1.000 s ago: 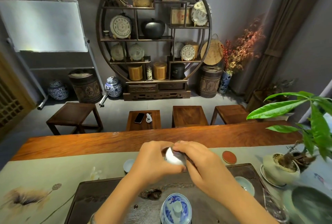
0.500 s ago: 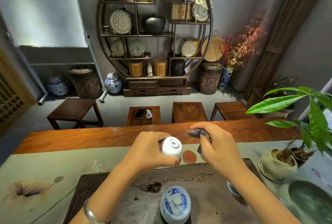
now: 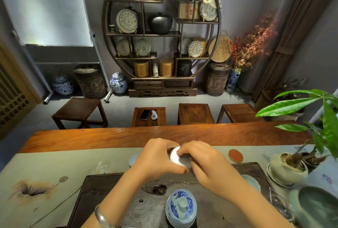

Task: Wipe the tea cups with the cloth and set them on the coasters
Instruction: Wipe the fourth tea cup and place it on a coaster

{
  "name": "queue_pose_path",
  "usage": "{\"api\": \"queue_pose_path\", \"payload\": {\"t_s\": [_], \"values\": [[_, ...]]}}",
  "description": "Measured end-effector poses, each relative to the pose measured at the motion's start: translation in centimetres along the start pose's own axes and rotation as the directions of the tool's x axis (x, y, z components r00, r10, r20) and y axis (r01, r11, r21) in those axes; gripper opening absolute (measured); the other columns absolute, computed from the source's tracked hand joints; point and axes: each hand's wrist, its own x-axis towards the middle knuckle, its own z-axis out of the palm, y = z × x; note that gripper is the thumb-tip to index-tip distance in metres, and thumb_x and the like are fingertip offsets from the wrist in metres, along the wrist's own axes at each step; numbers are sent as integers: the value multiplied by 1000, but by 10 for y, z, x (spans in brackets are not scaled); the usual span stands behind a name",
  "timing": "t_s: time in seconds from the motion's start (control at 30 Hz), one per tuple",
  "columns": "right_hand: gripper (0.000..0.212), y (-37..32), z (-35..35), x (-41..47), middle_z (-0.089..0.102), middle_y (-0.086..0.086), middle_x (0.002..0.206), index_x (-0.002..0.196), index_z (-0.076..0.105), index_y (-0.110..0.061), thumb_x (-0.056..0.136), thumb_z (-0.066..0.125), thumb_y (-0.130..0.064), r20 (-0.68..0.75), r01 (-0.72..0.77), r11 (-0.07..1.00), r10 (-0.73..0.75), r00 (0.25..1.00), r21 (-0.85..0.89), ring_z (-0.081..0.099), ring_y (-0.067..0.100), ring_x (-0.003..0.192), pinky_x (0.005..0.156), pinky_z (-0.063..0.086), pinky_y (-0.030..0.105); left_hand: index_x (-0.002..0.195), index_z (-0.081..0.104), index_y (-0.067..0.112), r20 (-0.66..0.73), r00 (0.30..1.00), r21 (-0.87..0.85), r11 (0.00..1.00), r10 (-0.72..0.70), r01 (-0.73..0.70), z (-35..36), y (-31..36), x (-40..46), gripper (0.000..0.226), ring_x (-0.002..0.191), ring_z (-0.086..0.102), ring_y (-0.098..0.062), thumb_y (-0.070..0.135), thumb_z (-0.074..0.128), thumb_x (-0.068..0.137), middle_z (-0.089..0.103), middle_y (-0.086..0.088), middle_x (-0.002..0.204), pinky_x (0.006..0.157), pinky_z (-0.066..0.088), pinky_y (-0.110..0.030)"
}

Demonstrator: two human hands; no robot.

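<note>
Above the dark tea tray (image 3: pixel 102 187) on the desk, my left hand (image 3: pixel 157 158) closes its grip round the white tea cup (image 3: pixel 175 156) while my right hand (image 3: pixel 206 162) pinches the grey cloth (image 3: pixel 184 162) against it; best rotate the cup slowly, wiping rim and base, before moving to the red coaster (image 3: pixel 235 155).

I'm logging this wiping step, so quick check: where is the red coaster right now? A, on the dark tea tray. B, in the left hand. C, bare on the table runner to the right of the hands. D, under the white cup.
C: the red coaster lies bare on the runner, right of the hands, while the cup is held above the tray.
</note>
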Motion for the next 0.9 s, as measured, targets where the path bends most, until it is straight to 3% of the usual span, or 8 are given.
{"api": "queue_pose_path", "payload": {"t_s": [0.1,0.2,0.27,0.37,0.5,0.63,0.8,0.9], "values": [[35,18,-15,-1,66,-11,99,100,65,-20,85,47,6,31,-138,983,135,990,122,60,-3,94,83,52,22,87,74,28,5,999,-4,999,-36,36,5,-6,-4,35,74,66,-13,47,78,58,73,8,78,66,54,-41],[37,27,-18,1,68,-8,100,101,66,-17,85,50,12,-189,-195,970,220,957,144,62,-5,96,85,52,16,95,74,34,-29,997,65,996,-65,67,5,-13,-4,49,84,67,-6,58,76,53,74,13,85,74,57,-37],[38,24,-13,4,69,-7,101,102,67,-16,83,51,13,-282,-146,981,178,943,131,62,-4,98,84,49,10,93,74,38,-35,998,56,997,-59,61,6,-13,-2,45,83,66,-1,57,77,53,73,17,82,72,57,-31],[35,12,3,6,65,-7,100,103,64,-16,80,48,5,-135,-60,996,69,988,69,58,3,96,82,46,15,83,72,36,-25,999,-20,1000,-24,24,5,-9,2,28,68,62,4,45,79,57,73,16,77,64,53,-30],[32,15,11,5,60,-5,94,99,59,-17,78,44,2,10,-35,999,35,999,7,50,9,90,75,43,20,81,71,20,23,999,-14,999,-41,42,9,-13,4,32,64,56,-3,41,77,57,70,0,73,61,49,-40],[33,22,7,5,60,-8,92,95,57,-22,76,41,0,119,-66,997,62,991,30,49,5,89,77,42,19,80,67,18,99,995,-46,998,-33,38,20,-19,1,31,62,49,-2,37,81,60,66,-3,74,56,36,-29],[35,30,10,-6,61,-8,97,99,60,-23,82,41,2,89,-171,980,162,983,100,54,4,93,81,47,26,79,70,22,33,992,-79,990,-118,120,22,-25,7,28,60,51,0,39,79,58,70,1,74,57,39,-26],[33,32,9,0,61,-8,98,101,61,-19,84,45,5,-99,-198,972,211,972,128,55,5,95,82,48,24,81,71,22,-9,996,27,995,-94,94,16,-25,14,34,64,58,-10,47,76,58,70,2,74,59,47,-35]]}}
